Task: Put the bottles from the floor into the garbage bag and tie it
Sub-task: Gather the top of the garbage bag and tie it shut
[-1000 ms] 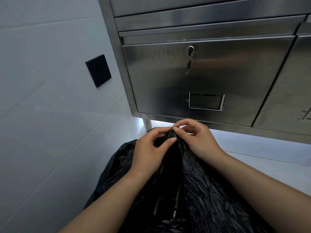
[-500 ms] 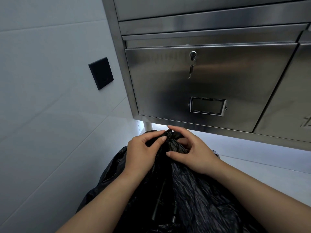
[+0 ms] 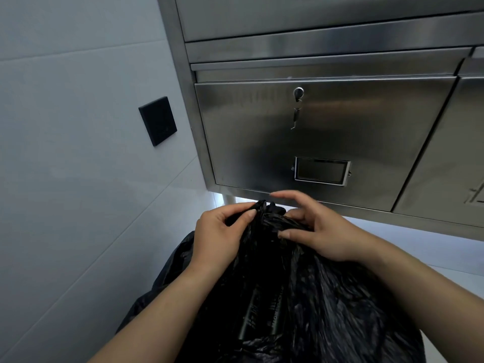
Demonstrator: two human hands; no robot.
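A black garbage bag fills the lower middle of the head view, its top gathered into a bunch between my hands. My left hand pinches a twisted end of the plastic at the bunch's left side. My right hand sits on the right of the bunch, thumb pressed on the plastic, its fingers spread and the index finger raised above the twist. No bottles are visible; whatever is in the bag is hidden by the black plastic.
A stainless-steel cabinet with a keyed lock and a label holder stands just beyond the bag. A tiled wall with a black square panel is on the left. Pale floor shows under the cabinet at right.
My right hand's fingers have lifted and spread from a pinch at the bag's top. The left hand keeps its pinch. The view has tilted up slightly, so the hands sit lower.
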